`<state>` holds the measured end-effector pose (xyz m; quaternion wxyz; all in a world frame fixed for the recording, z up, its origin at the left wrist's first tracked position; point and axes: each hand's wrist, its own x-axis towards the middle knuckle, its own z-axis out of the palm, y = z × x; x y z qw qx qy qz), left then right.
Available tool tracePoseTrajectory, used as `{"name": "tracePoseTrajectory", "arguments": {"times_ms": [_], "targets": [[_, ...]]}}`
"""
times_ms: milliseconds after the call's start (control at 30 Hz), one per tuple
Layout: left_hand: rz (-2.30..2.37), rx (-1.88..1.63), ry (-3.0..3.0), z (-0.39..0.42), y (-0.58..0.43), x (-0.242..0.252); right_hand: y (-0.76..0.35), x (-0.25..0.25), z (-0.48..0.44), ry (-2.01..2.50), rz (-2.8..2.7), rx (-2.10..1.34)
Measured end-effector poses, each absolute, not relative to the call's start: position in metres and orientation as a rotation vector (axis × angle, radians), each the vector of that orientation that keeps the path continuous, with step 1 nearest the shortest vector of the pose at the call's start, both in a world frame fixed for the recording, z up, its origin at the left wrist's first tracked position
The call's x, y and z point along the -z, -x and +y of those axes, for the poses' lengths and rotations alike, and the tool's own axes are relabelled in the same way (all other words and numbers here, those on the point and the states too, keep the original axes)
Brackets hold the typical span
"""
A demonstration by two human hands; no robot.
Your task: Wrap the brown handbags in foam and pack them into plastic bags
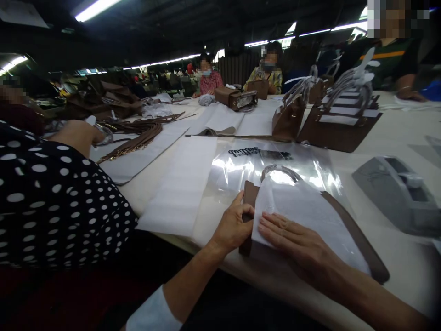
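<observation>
A brown handbag (347, 216) lies at the table's front edge, its handle (280, 171) wrapped in clear film. Over its upper face is spread a thin white sheet (306, 216). My left hand (234, 224) grips the bag's left side, thumb and fingers curled round the edge. Flat on the sheet near its left edge rests my right hand (292, 236), fingers stretched out and side by side. Under and beyond the bag is a clear plastic bag (227, 172) with black printing.
White foam sheet (179, 184) lies left; a grey tape dispenser (396, 193) stands right. Wrapped brown handbags (344, 124) stand behind. Brown straps (138, 138) lie at back left, near a co-worker in a dotted garment (62, 197). Other people sit across the table.
</observation>
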<state>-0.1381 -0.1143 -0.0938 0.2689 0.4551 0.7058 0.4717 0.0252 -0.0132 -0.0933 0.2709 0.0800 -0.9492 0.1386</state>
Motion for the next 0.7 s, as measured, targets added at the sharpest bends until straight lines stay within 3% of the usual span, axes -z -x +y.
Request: {"name": "tracePoseTrajectory", "arguments": {"times_ms": [367,500,567,700], "targets": [[1.871,-1.360,-1.175,-0.112,0.138,0.101,-0.031,0.090,-0.021,-0.297,-2.785,-0.272],[2.071,-1.593,-1.101,-0.129,0.141,0.106,-0.031,0.092,-0.027,-0.209,-2.786,-0.262],[2.128,-1.642,-1.470,-0.145,0.141,0.108,-0.030,0.093,-0.026,-0.209,-2.767,-0.262],[1.789,-1.281,-2.417,-0.168,0.134,0.117,-0.028,0.082,-0.028,-0.242,-2.788,-0.345]]}}
